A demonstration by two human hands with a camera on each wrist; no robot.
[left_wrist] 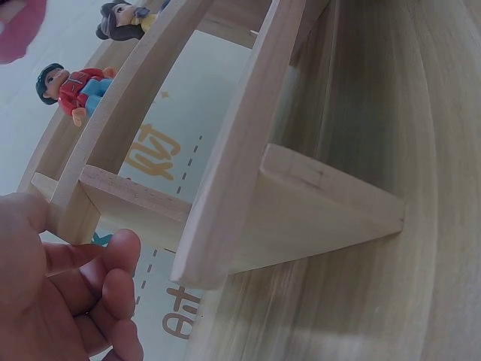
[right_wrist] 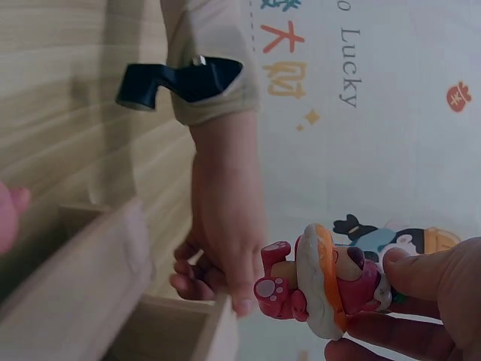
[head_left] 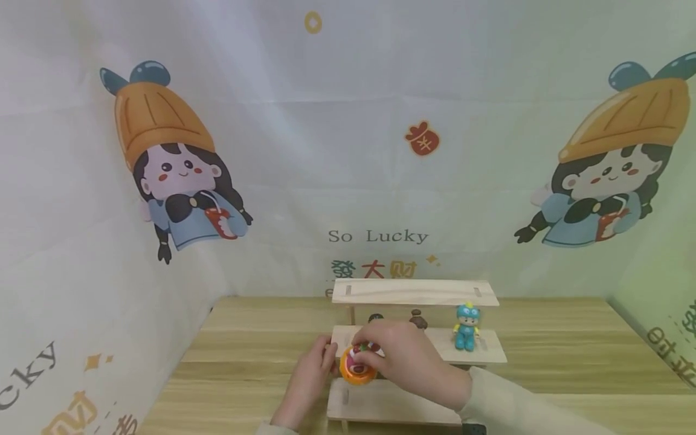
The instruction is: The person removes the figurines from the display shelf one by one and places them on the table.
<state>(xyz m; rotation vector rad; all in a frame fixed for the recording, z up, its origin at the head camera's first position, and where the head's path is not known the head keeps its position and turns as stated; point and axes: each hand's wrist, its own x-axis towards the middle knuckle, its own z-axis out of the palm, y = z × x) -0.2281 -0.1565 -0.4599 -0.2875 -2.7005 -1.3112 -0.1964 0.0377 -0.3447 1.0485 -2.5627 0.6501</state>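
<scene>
Wood-grain tabletop (head_left: 250, 344) is spread beneath the work, and both hands are brought over it at a stepped wooden shelf (head_left: 402, 406). At the left end of the shelf's middle tier, the plank is held by the left hand (head_left: 311, 370), with the thumb laid at the plank's end and the other fingers curled. The left forearm is extended forward from the lower edge of the head view, and a dark band (right_wrist: 199, 79) is worn over its pale sleeve (right_wrist: 210, 30).

By the right hand (head_left: 405, 356), a pink toy figure (right_wrist: 323, 282) in an orange-and-white ring is pinched between thumb and fingers. It is held near the left hand and, as seen from the right wrist, apart from the shelf. The right forearm is slanted in from the lower right, with the back of the hand turned up.

On the middle tier, a blue figure (head_left: 466, 329) is stood toward the right end. Past the right hand, a red-jacketed figure (left_wrist: 75, 89) is partly hidden in the head view. Behind everything, a printed pale cloth (head_left: 299, 151) is hung.
</scene>
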